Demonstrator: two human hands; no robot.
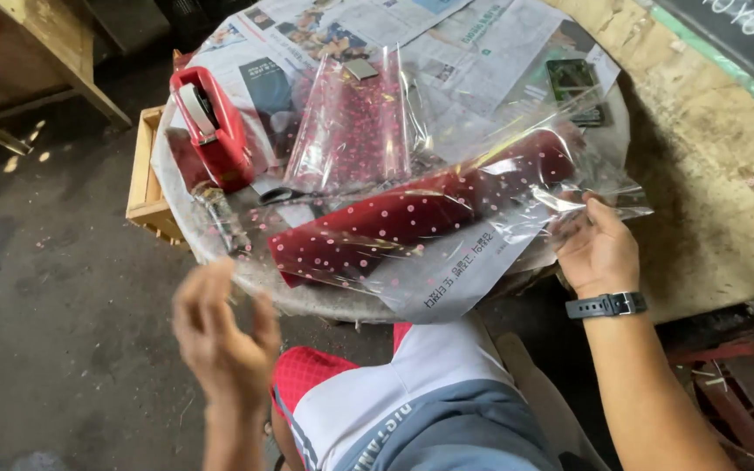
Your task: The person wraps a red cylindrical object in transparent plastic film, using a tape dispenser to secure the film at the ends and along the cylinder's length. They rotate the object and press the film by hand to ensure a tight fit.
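**Roll lies slantwise across the table, right hand at its far-right end**

Table (220, 253), round and spread with newspaper (482, 52), fills the far half of the view, with a wooden crate (146, 174) tucked against its left side. Across the near part of the table lies the largest loose thing: a roll of dark red, white-dotted wrapping sheet (412, 218) sleeved in clear cellophane (569, 131). Its long axis runs on a diagonal, from the near-left end by the table's edge up to the far-right end. A second, upright fold of dotted cellophane (351, 122) stands just behind it, toward the far side.

The right hand (599, 253), a dark watch (608, 305) on its wrist, sits at the right end of the roll, fingers pinching the loose edge of the clear cellophane where it trails off the roll. This hand is plainly the nearer one, touching the wrapping itself.

The left hand (220, 336) hangs in the air near and left of the table, below the roll's lower end and apart from it. It is blurred; the fingers look loosely spread and it appears to hold nothing, though a thin strip could escape notice.

At the far left of the table stands a red tape dispenser (215, 126), with a small glass jar (220, 214) lying just near of it, both closer to the left hand than to the right.
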